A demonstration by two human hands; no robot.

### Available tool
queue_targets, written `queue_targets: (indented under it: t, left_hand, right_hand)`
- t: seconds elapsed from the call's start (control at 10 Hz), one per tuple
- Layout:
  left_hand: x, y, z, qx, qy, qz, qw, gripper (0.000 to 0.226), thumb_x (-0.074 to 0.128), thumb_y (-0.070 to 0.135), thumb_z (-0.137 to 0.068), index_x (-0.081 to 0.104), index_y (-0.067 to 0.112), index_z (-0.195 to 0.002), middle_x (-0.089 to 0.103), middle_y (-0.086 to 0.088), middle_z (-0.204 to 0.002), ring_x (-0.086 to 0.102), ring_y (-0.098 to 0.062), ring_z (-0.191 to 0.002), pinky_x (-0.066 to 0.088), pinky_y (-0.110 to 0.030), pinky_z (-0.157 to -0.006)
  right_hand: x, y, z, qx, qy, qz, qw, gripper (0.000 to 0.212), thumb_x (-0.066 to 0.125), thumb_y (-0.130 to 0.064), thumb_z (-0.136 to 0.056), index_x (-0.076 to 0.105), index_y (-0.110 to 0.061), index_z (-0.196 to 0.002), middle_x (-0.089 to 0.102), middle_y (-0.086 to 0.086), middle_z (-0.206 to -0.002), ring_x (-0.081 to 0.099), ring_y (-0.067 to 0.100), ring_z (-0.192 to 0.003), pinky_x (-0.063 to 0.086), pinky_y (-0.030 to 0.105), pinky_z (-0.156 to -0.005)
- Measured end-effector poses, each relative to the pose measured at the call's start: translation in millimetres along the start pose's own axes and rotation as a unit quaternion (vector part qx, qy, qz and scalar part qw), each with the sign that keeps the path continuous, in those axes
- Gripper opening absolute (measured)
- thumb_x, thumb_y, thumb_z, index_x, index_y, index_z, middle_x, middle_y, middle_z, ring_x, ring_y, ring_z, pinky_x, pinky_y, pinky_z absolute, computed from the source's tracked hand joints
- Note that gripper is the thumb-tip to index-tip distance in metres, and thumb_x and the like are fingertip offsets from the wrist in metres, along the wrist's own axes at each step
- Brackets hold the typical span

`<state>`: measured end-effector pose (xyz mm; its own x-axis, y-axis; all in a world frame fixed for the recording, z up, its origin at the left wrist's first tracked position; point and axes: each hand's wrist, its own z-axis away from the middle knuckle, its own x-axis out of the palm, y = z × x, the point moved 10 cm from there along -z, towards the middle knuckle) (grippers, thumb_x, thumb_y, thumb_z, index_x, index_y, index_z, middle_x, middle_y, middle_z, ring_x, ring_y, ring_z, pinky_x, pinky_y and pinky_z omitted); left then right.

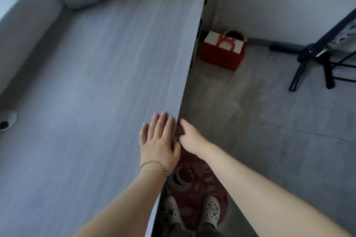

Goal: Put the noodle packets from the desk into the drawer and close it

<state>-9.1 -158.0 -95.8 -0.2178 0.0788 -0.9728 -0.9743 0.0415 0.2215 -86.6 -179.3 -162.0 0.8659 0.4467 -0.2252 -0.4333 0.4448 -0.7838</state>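
The left hand (157,140) lies flat on the grey worktop (92,92), fingers spread, at its edge, holding nothing. A thin bracelet (153,165) is on its wrist. The right hand (189,136) reaches under this edge at about 3 o'clock from the left one; its fingers are hidden, so its grip cannot be told. No noodle packets or drawer are visible. A red bag (221,54) stands on the floor at 1 o'clock.

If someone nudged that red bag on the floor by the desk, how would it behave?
The red bag looks boxy and flat-bottomed, so it would probably slide rather than roll. Something white fills it, so likely some weight. Its handles look soft and would probably flop.
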Motion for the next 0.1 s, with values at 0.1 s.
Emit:
queue_targets:
  t: [0.1]
  left_hand:
    - [-0.3,-1.0,1.1,-0.009,-0.003,0.007,1.0,0.063,0.034,0.036,-0.076,0.051,0.015,-0.132,0.049,-0.009,-0.142,0.041,-0.029,-0.135,0.012,-0.041,-0.109]
  right_hand:
    - [4.8,8.8,4.2,0.025,-0.058,0.029,0.998,0.05,0.037,0.009,-0.086,0.051,-0.01,-0.13,0.057,0.01,-0.133,0.05,0.021,-0.125,0.036,0.027,-0.105]
